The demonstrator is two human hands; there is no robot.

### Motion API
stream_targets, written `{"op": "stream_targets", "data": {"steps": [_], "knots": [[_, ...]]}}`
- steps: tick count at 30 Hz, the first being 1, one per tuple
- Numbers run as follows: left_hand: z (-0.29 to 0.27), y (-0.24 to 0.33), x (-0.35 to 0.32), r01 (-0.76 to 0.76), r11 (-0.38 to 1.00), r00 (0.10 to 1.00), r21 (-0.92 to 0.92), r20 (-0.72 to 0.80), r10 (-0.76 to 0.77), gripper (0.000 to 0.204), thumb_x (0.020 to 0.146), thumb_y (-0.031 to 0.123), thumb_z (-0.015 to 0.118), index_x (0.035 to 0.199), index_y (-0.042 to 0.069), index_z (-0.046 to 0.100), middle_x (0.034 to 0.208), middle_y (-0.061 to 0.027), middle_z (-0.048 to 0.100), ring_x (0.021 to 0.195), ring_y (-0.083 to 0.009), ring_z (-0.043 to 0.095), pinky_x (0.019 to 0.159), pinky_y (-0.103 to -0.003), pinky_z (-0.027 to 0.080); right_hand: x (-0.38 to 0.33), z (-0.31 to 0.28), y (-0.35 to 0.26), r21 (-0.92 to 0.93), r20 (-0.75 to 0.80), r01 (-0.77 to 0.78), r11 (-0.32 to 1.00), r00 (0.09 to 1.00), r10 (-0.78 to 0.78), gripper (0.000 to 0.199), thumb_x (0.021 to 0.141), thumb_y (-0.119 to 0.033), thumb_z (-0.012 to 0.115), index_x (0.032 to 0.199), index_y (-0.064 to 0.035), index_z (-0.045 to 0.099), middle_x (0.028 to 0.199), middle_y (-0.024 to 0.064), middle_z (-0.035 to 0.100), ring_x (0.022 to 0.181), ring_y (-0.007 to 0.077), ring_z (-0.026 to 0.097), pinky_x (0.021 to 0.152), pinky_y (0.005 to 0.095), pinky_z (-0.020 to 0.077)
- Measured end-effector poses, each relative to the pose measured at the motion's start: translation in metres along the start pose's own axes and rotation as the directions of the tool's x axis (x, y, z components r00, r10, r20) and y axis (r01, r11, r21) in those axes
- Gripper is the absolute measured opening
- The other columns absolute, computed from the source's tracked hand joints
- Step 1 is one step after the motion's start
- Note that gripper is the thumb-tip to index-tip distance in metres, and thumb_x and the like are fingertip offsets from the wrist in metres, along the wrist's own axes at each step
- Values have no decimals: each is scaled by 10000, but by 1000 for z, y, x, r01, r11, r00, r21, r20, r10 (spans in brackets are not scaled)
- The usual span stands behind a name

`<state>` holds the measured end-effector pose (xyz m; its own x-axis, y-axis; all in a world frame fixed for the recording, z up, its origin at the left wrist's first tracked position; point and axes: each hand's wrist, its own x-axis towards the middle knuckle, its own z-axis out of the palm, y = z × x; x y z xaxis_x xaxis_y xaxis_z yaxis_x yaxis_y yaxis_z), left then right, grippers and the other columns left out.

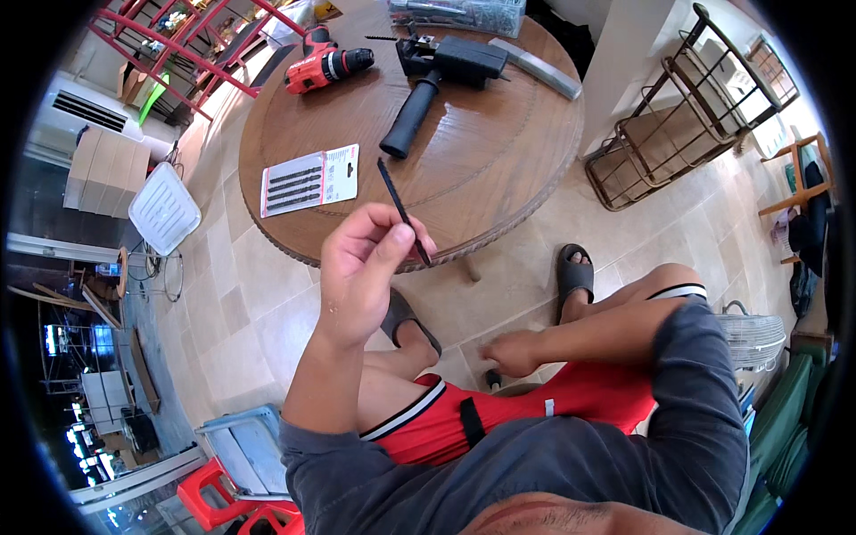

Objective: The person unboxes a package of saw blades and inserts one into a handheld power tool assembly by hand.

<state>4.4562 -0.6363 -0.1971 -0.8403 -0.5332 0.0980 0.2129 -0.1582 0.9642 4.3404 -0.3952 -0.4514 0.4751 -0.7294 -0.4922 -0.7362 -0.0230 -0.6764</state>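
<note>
Above the near edge of the tabletop [499, 165]: black saw blade [396, 194], pinched in fingers of the left hand [359, 272]; slackened pinch could drop it. Right hand [513, 353], apart: hold unclear.

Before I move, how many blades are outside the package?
2 visible: one blade in the left hand; the other, a thin dark blade, juts left from the black saw attachment on the table. Some may be hidden in the clear box.
</note>
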Motion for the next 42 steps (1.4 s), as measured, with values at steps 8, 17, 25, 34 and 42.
{"op": "stream_targets", "data": {"steps": [8, 17, 25, 34, 42], "knots": [[-28, -2, 12, 143, 876, 905, 460, -420, 72, 108, 1072, 90, 710, 1084, -17, 708, 905, -20, 728, 792, -62, 648, 723, -252, 555, 83, 148, 76, 111, 716, -147, 983, 698, 23, 765, 974, -554, 669, 1556, -69, 563, 1331, 240, 742, 1244, 447, 695, 1067, 538, 535], [-56, -7, 17, 82, 704, 901, 706, -354, 250, 68, 1061, 10, 691, 1098, -48, 692, 960, -42, 728, 848, -74, 647, 773, -229, 526, 107, 144, 71, 198, 740, -237, 951, 672, 13, 881, 973, -737, 603, 1549, -70, 584, 1337, 228, 756, 1245, 420, 710, 1063, 513, 542], [-65, 0, 65, -49, 532, 842, 845, -251, 478, 98, 1000, 77, 721, 988, -19, 711, 820, -149, 745, 692, -287, 712, 681, -407, 558, 127, 21, 102, -234, 314, -57, 971, 940, 131, 753, 929, -703, 730, 1159, 10, 808, 1194, 292, 782, 1151, 453, 744, 993, 547, 575], [-91, 4, 60, 120, 271, 897, 955, -222, 382, 230, 1007, 184, 692, 1081, -29, 741, 984, -232, 764, 936, -438, 734, 851, -540, 563, -101, -312, -155, 238, -394, 96, 966, 919, 6, 371, 1040, -365, 769, 1036, 6, 761, 835, 143, 730, 731, 180, 665, 667, 377, 548], [-47, -5, 58, -162, 319, 866, 934, -20, 499, 257, 946, 146, 784, 1120, -36, 733, 899, -165, 706, 838, -339, 700, 779, -443, 559, -80, -384, -39, -18, -997, -566, 824, 74, 29, 664, 868, -467, 878, 1242, 62, 735, 1228, 265, 746, 1236, 417, 663, 1061, 493, 540]]}}
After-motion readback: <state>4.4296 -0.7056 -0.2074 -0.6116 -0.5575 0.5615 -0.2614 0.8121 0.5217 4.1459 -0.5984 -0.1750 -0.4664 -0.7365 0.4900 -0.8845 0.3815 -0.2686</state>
